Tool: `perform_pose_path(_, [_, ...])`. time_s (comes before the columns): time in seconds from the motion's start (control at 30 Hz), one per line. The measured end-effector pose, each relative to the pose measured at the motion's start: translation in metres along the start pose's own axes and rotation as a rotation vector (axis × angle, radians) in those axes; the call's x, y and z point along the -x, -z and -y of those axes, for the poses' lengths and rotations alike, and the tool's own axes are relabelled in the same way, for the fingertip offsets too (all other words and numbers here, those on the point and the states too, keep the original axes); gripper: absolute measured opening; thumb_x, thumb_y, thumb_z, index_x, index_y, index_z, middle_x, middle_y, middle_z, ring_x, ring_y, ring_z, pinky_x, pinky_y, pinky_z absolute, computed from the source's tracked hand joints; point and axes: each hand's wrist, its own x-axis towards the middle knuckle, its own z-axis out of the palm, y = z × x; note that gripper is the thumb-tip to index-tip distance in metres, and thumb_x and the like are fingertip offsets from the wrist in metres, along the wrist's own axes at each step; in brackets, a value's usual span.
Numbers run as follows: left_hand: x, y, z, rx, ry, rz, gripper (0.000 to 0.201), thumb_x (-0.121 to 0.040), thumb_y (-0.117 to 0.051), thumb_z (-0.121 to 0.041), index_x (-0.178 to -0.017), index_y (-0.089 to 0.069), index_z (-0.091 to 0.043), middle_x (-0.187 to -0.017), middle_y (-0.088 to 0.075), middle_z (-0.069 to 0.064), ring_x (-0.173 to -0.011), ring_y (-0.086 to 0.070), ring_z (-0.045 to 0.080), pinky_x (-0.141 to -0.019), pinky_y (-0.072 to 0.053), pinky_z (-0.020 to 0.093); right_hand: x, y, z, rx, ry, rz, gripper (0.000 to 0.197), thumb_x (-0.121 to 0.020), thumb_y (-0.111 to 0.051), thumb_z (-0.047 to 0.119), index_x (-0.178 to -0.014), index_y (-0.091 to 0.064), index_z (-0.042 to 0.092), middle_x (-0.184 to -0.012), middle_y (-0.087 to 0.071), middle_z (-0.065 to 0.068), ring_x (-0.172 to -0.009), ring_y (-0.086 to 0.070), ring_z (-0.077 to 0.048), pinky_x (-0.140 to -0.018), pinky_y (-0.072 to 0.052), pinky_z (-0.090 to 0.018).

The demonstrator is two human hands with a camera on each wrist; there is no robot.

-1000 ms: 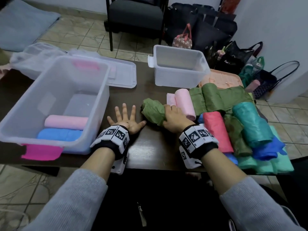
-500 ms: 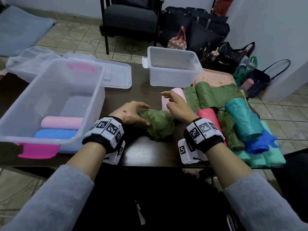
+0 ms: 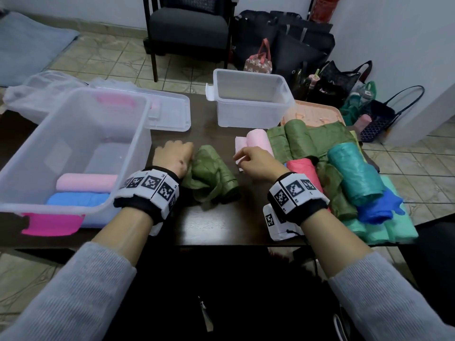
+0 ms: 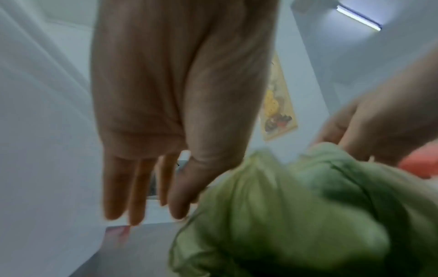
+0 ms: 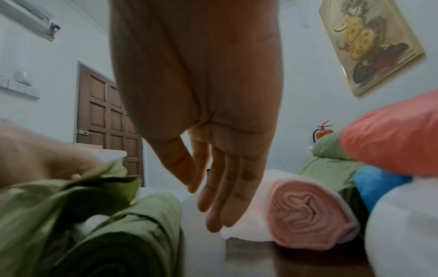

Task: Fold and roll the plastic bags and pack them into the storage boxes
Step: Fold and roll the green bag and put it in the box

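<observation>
Dark table (image 3: 211, 225) between two clear storage boxes, crumpled green bag (image 3: 213, 177) at centre, left hand (image 3: 173, 157) touching its left edge with fingers straight, right hand (image 3: 256, 162) hovering beside it, fingers relaxed, holding nothing, near pink roll (image 3: 258, 141).

green bag (image 3: 211, 175) | pink roll (image 3: 258, 141) | teal roll (image 3: 354, 173) | dark table (image 3: 209, 222)

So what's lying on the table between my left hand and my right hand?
In the head view, a loosely rolled green bag lies between the left hand and right hand; the left hand touches it.
</observation>
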Motion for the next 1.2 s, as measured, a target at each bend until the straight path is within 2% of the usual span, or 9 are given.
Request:
perform_pose_path(0.23, [0.009,0.008,-0.015,0.441,0.493,0.123,0.081,-0.092,-0.035,-0.06,-0.141,-0.028,0.004,-0.143,-0.037,0.025,-0.129,-0.041,0.038,-0.1,-0.036,0.041,0.0,-0.016,0.023,0.202,0.234,0.134,0.059,-0.082,-0.041,-0.008,-0.132,-0.051,0.022,-0.12,-0.048,-0.015,-0.113,-0.05,-0.028,-0.093,-0.036,-0.024])
perform_pose_path(0.37, [0.011,0.0,-0.012,0.219,0.303,0.336,0.05,-0.086,-0.065,-0.031,-0.123,-0.052,-0.001,-0.126,-0.056,0.018,-0.113,-0.056,0.032,-0.084,-0.044,0.033,0.003,-0.017,0.027,0.428,0.31,0.113,0.06,-0.081,-0.044,-0.009,-0.128,-0.053,0.026,-0.12,-0.043,-0.009,-0.109,-0.05,-0.028,-0.086,-0.043,-0.035])
perform_pose_path(0.5, [0.004,0.006,-0.01,0.232,0.202,-0.13,0.04,-0.085,-0.05,0.004,-0.124,-0.051,-0.005,-0.122,-0.055,0.02,-0.112,-0.053,0.037,-0.087,-0.045,0.043,0.009,-0.013,0.026,0.729,0.495,-0.02,0.041,-0.082,-0.053,0.005,-0.118,-0.055,0.025,-0.138,-0.042,0.006,-0.124,-0.037,-0.021,-0.091,-0.034,-0.035])
perform_pose_path(0.6, [0.001,0.018,-0.011,0.234,0.15,-0.482,0.037,-0.088,-0.048,0.004,-0.125,-0.045,-0.002,-0.121,-0.051,0.021,-0.11,-0.049,0.038,-0.083,-0.043,0.044,0.009,-0.009,0.025,0.728,0.477,0.021,0.04,-0.076,-0.061,0.015,-0.115,-0.054,0.024,-0.122,-0.055,0.005,-0.119,-0.044,-0.02,-0.094,-0.031,-0.034])
perform_pose_path(0.67, [0.004,0.023,-0.014,0.265,0.249,-0.36,0.025,-0.097,-0.048,-0.017,-0.113,-0.052,0.001,-0.116,-0.056,0.022,-0.107,-0.054,0.039,-0.08,-0.043,0.041,0.011,-0.009,0.025,0.728,0.455,0.05,0.047,-0.076,-0.065,0.028,-0.12,-0.052,0.025,-0.117,-0.055,0.002,-0.114,-0.046,-0.021,-0.09,-0.033,-0.033])
perform_pose_path(0.77, [0.007,0.009,-0.011,0.157,0.399,0.029,0.057,-0.098,-0.036,-0.046,-0.115,-0.059,0.004,-0.123,-0.057,0.024,-0.114,-0.055,0.038,-0.09,-0.044,0.04,0.013,-0.014,0.025,0.74,0.429,0.084,0.054,-0.073,-0.069,0.045,-0.121,-0.055,0.024,-0.116,-0.053,-0.002,-0.114,-0.044,-0.021,-0.088,-0.036,-0.034])
perform_pose_path(0.9, [-0.005,-0.021,-0.007,0.29,0.431,0.249,0.068,-0.092,-0.038,-0.06,-0.123,-0.055,-0.002,-0.124,-0.059,0.021,-0.112,-0.059,0.036,-0.094,-0.049,0.041,0.019,-0.025,0.019,0.57,0.373,0.134,0.056,-0.068,-0.075,0.037,-0.113,-0.05,0.015,-0.113,-0.055,-0.007,-0.106,-0.051,-0.026,-0.083,-0.043,-0.036])
perform_pose_path(1.03, [-0.013,-0.023,-0.013,0.686,0.429,0.257,0.042,-0.081,-0.067,-0.047,-0.079,-0.061,-0.006,-0.079,-0.069,0.011,-0.066,-0.067,0.023,-0.058,-0.054,0.028,0.029,-0.037,0.012,0.547,0.371,0.163,0.061,-0.066,-0.076,0.031,-0.116,-0.049,0.009,-0.115,-0.049,-0.012,-0.105,-0.049,-0.029,-0.087,-0.044,-0.04])
perform_pose_path(1.2, [-0.023,-0.013,-0.019,0.885,0.426,0.266,0.024,-0.084,-0.068,-0.012,-0.101,-0.059,0.003,-0.084,-0.061,0.015,-0.071,-0.062,0.024,-0.053,-0.057,0.031,0.039,-0.046,0.008,0.536,0.376,0.173,0.053,-0.072,-0.071,0.028,-0.114,-0.044,0.009,-0.113,-0.054,-0.011,-0.104,-0.054,-0.03,-0.08,-0.042,-0.04])
